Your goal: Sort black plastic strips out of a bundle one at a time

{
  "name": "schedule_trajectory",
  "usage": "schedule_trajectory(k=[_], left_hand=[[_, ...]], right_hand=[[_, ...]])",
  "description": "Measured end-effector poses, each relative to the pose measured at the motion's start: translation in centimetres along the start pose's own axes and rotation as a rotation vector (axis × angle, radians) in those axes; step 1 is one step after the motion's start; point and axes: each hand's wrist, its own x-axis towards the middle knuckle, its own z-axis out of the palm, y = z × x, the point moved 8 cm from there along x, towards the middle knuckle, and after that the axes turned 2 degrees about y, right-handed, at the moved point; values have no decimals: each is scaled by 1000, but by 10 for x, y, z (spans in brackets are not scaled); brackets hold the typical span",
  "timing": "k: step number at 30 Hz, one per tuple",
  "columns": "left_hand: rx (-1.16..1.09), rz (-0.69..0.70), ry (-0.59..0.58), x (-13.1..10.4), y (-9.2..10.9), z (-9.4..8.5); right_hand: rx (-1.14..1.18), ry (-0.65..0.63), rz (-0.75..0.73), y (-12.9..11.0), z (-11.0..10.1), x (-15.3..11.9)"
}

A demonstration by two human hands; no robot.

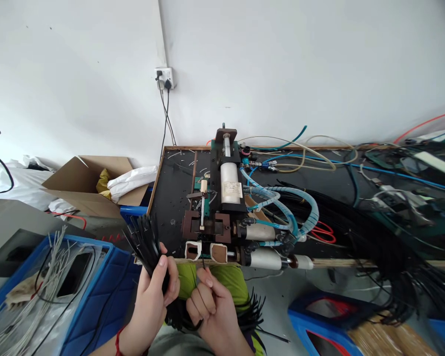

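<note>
My left hand (157,282) is wrapped around a bundle of black cables (144,243), whose cut ends fan out above my thumb. My right hand (212,304) is closed, thumb and forefinger pinching a single thin black cable (203,261) at the front of a pneumatic wire-stripping machine (230,180). The cable's upper end lies between two brown blocks with pale edging, the left block (193,250) and the right block (218,252); its tip is hidden there. More black cables (252,309) lie across my lap, behind my right hand.
Pale blue air hoses (311,207) loop right of the machine. A large heap of black cables (378,242) hangs over the bench's front edge. At the left stand a blue crate (107,277) with white wires and a phone, and an open cardboard box (77,190). Blue bins (304,321) sit below right.
</note>
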Motion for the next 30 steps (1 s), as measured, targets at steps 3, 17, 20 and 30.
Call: schedule_trajectory(k=[3, 17, 20, 30], left_hand=[[6, -8, 31, -1, 2, 0], [43, 6, -81, -1, 2, 4], [49, -12, -39, -6, 1, 0], [71, -2, -120, -27, -12, -7]], right_hand=[[-7, 0, -2, 0, -2, 1], [-6, 15, -15, 0, -1, 1], [-103, 32, -70, -2, -1, 3], [-950, 197, -428, -32, -11, -43]])
